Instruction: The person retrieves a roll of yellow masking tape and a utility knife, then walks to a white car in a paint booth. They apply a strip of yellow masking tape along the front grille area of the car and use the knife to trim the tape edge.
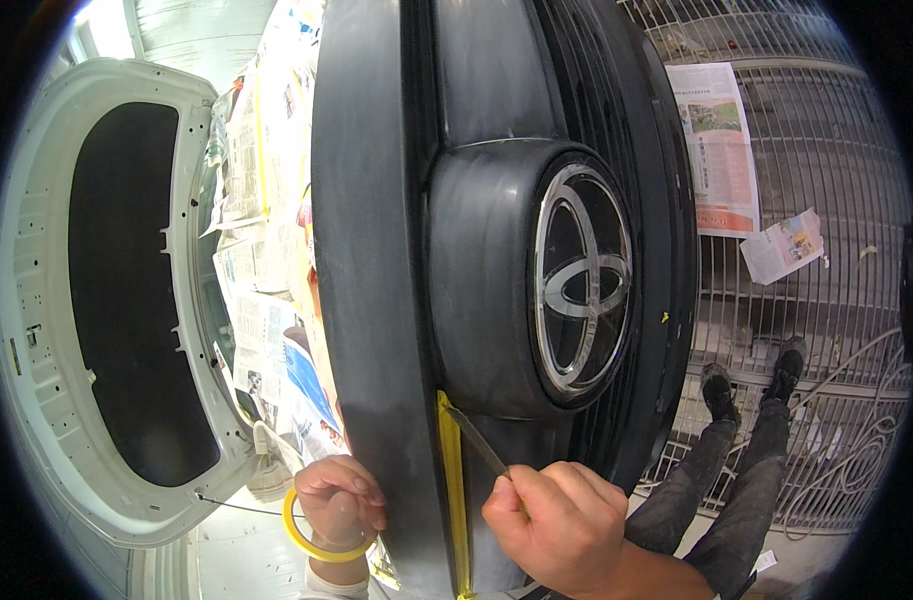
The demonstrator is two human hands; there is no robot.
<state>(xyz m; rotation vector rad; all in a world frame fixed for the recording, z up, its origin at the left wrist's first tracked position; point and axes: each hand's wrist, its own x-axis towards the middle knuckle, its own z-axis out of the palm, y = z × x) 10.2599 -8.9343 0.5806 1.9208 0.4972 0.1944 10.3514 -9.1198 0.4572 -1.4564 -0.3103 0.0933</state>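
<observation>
A dark grey car grille panel (377, 250) runs up the middle of the head view, with a round chrome emblem (545, 290) set in its raised black housing (482, 270). Yellow masking tape (451, 470) lies along the groove below the housing. My right hand (567, 520) is closed around a thin dark blade-like tool (487, 447), its tip touching or very near the tape's upper end. At the panel's left edge, my left hand (342, 500) has its fingers curled in, hiding whatever they hold. A roll of yellow tape (295, 525) hangs around that wrist.
Newspaper sheets (262, 330) cover the surface left of the panel, beside a raised white hatch frame (202, 300). On the right, a metal floor grating (817, 150) bears loose newspaper (722, 150) and coiled hose or cable (847, 450). My dark shoes (719, 392) stand there.
</observation>
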